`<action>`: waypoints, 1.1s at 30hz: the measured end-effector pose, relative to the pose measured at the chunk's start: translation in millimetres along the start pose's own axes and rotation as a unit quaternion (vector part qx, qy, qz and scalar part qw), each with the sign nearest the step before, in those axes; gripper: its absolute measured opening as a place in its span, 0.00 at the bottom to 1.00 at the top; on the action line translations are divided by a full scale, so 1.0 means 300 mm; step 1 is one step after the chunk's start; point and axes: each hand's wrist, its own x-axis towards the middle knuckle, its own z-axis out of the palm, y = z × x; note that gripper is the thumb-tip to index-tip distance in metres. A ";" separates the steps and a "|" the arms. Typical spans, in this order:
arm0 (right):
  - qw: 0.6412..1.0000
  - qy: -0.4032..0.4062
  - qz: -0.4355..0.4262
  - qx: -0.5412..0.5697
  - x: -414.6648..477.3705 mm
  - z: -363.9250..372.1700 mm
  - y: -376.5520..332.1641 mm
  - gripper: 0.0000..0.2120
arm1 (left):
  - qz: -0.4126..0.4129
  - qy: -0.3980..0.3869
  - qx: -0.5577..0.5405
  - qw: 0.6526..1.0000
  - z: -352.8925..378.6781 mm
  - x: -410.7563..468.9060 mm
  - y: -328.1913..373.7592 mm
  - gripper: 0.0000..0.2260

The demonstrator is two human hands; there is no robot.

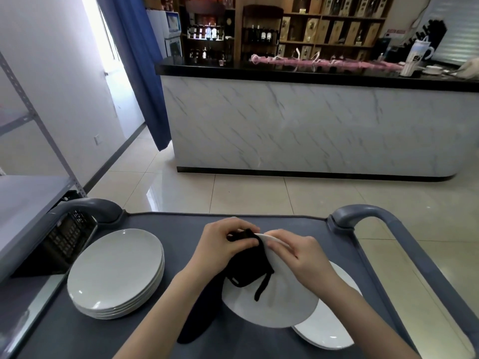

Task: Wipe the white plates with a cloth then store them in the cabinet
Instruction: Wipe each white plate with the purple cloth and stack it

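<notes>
I hold one white plate (280,304) tilted above the grey cart top (166,224). My right hand (300,252) grips the plate's far rim. My left hand (223,242) pinches a black cloth (246,270) against the same rim, and the cloth drapes down over the plate's face. A stack of several white plates (114,273) sits on the cart at the left. Another white plate (326,330) lies on the cart at the right, partly hidden under the held one.
Grey cart handles rise at the far left (88,206) and right (375,216). A black crate (62,242) stands beside the left plate stack under a grey metal shelf (23,203). A marble-fronted bar counter (311,125) stands across the tiled floor.
</notes>
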 end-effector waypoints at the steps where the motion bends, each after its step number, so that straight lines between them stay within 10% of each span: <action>1: 1.000 0.002 -0.005 0.003 0.000 0.001 0.000 0.09 | -0.006 0.011 -0.004 1.000 0.005 0.000 0.001 0.12; 14: 0.895 0.284 0.137 0.317 -0.024 0.044 -0.016 0.10 | -0.169 0.181 -0.079 0.966 0.030 -0.050 -0.140 0.15; 27: 0.992 0.036 0.039 0.117 0.049 -0.001 -0.003 0.07 | -0.075 0.027 0.034 0.996 -0.019 0.017 -0.064 0.07; 33: 0.957 0.130 0.075 0.248 0.035 0.032 -0.007 0.09 | -0.109 0.159 0.043 0.980 -0.011 0.007 -0.088 0.07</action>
